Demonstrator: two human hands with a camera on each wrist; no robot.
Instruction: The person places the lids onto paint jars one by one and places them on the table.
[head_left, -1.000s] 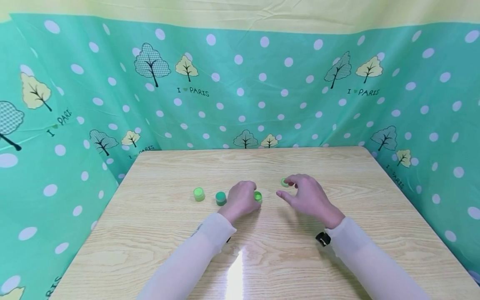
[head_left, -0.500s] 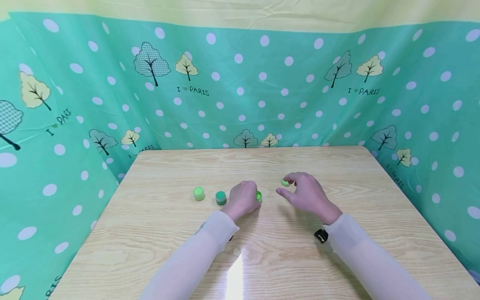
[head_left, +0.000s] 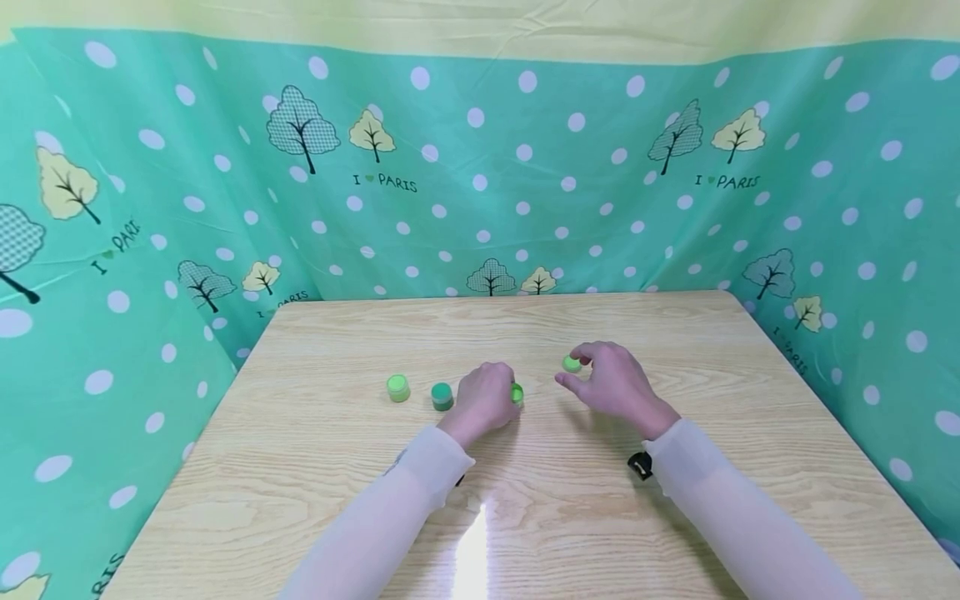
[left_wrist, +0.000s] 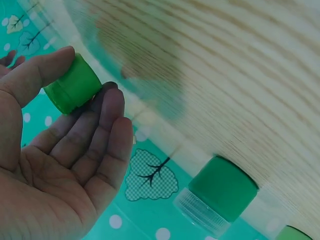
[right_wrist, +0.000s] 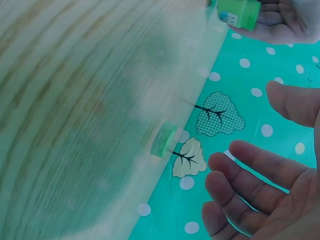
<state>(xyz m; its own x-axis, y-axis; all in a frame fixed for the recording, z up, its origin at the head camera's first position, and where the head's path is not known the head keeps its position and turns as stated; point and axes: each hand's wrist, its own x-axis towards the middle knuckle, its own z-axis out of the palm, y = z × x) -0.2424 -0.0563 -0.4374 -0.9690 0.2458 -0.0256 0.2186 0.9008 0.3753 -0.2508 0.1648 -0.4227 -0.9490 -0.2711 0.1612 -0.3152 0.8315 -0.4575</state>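
My left hand (head_left: 483, 402) grips a small bright green jar (head_left: 517, 394) near the middle of the wooden table. Thumb and fingers pinch its sides in the left wrist view, where the jar (left_wrist: 76, 86) shows plainly; its top looks uncovered in the head view. To the right, my right hand (head_left: 617, 382) hovers with fingers spread and bent, holding nothing. Just beyond its fingertips lies a small round light green lid (head_left: 572, 364), seen also in the right wrist view as a translucent green lid (right_wrist: 165, 141), apart from the fingers.
Left of my left hand stands a dark green jar (head_left: 442, 397) with a clear ribbed cap (left_wrist: 202, 212). Farther left is a light green jar (head_left: 398, 388). A teal dotted curtain (head_left: 480, 183) surrounds the table's (head_left: 300, 483) back and sides.
My right hand has shifted very slightly up, leaving more of the lid visible. The left hand stays in place with the green jar.
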